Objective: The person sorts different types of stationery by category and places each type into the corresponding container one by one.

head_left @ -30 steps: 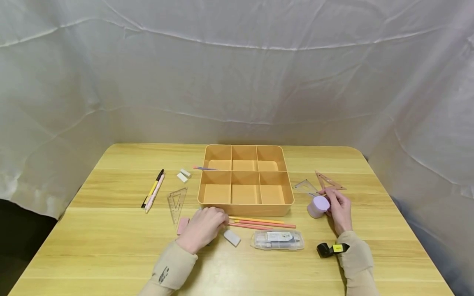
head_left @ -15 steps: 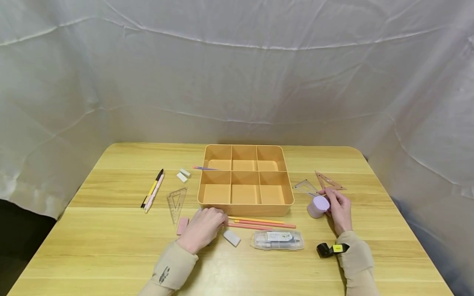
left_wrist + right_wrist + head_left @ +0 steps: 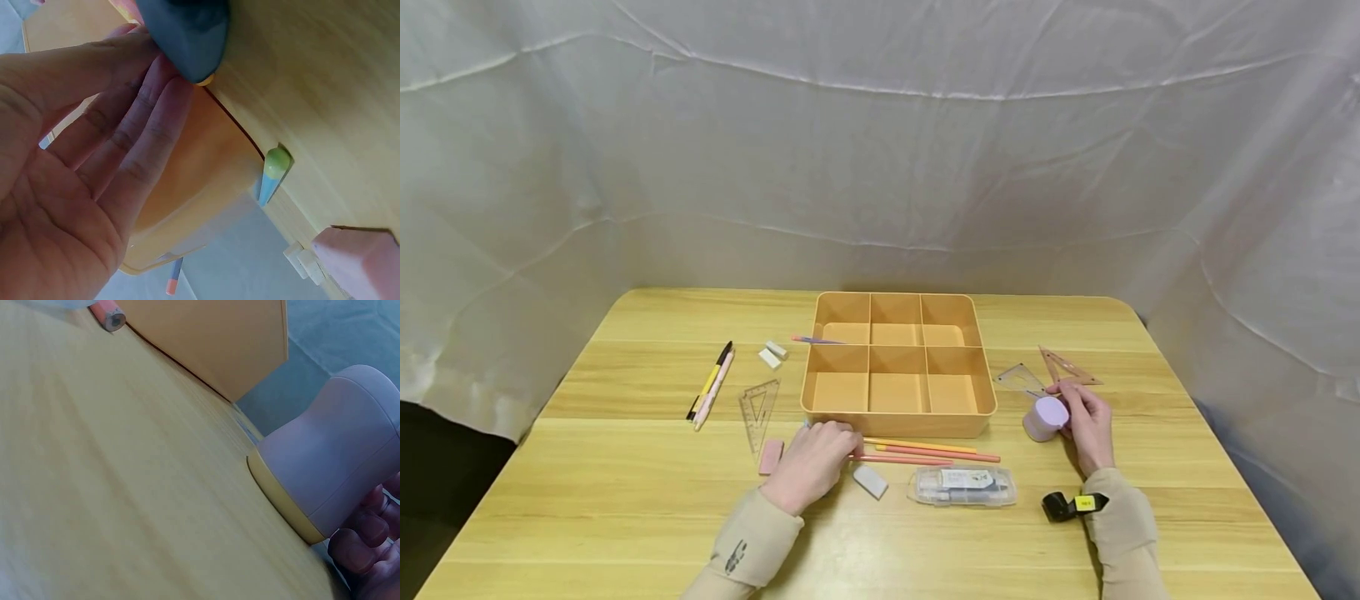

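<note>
My left hand [image 3: 816,462] is beside the left ends of several yellow and red pencils [image 3: 925,460], in front of the orange six-compartment box [image 3: 898,427]. In the left wrist view its thumb and fingers come together behind a dark blue rounded thing [image 3: 190,37], which hides the fingertips. A green-tipped blue stick [image 3: 273,169] lies near a pink eraser [image 3: 359,259]. My right hand [image 3: 1088,425] holds the side of a lilac, waisted object [image 3: 328,450] with a yellow base, which stands on the table; its thumb is hidden in the right wrist view.
A grey-white eraser [image 3: 870,482] and a clear case [image 3: 962,486] lie in front. Two pens [image 3: 711,387], small white erasers [image 3: 771,356] and a clear set square [image 3: 758,412] are left. More set squares [image 3: 1067,367] lie right; a black tape-like thing [image 3: 1056,507] sits near the right wrist.
The left end of a red pencil shows slightly further left beneath the left fingers. Both hands and the lilac object otherwise keep their places.
</note>
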Action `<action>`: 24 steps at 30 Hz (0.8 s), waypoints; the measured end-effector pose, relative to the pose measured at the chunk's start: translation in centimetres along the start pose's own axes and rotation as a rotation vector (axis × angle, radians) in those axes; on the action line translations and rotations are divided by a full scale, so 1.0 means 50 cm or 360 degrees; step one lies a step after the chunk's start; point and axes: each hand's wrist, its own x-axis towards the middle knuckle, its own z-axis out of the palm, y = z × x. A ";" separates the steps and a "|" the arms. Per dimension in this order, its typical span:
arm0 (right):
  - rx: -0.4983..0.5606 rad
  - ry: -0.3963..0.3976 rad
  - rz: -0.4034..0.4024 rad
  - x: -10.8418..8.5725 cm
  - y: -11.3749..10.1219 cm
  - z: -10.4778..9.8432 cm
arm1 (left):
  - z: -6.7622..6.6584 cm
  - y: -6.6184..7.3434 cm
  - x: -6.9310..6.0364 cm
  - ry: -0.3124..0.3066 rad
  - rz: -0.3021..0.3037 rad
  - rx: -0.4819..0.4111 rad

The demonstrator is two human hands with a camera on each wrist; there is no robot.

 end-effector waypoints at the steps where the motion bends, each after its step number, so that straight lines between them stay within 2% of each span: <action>1: 0.0000 0.0000 0.0000 0.000 0.000 0.000 | 0.000 0.000 0.000 -0.0001 -0.0002 0.0001; 15: -0.0016 -0.0002 0.0007 -0.001 -0.003 0.000 | 0.005 0.002 0.000 0.0024 0.0020 0.0013; 20: -0.0009 -0.0005 0.0020 0.000 -0.002 0.000 | 0.008 0.003 -0.002 0.0052 0.0071 0.0075; 24: -0.0009 -0.0007 0.0022 0.000 -0.002 -0.001 | 0.010 0.006 -0.005 0.0037 0.0078 0.0147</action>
